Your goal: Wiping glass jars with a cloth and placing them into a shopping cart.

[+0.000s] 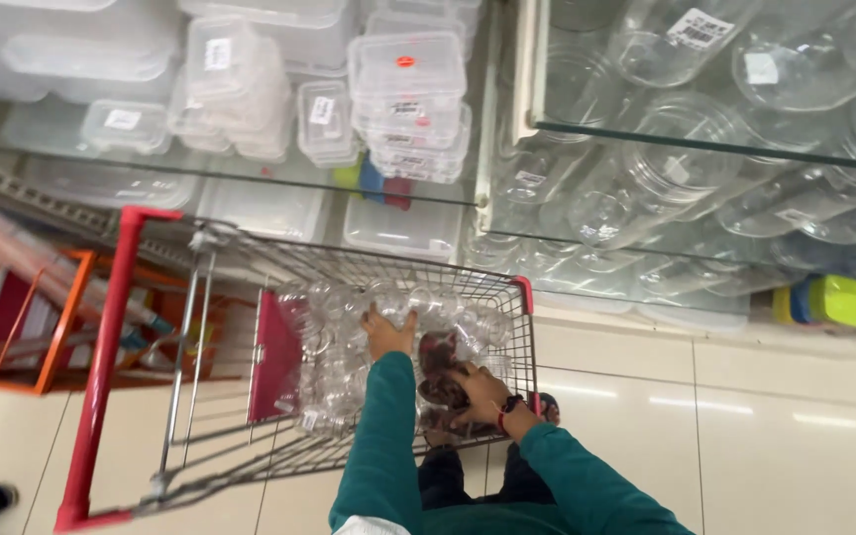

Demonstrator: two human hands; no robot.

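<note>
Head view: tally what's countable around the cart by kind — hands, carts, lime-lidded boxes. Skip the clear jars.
Hands: 2, left hand and right hand, both down among clear jars in the cart
Shopping cart, red-handled wire: 1
Lime-green lidded box on the low shelf: 1
Total: 4

Both hands, left hand (pixel 388 332) and right hand (pixel 478 391), sit inside the cart (pixel 349 267), hemmed by its wire walls and crowded by clear jars (pixel 334 381). Above them the basket's top is open. Beyond the hands, glass shelves (pixel 646 139) block the way.
</note>
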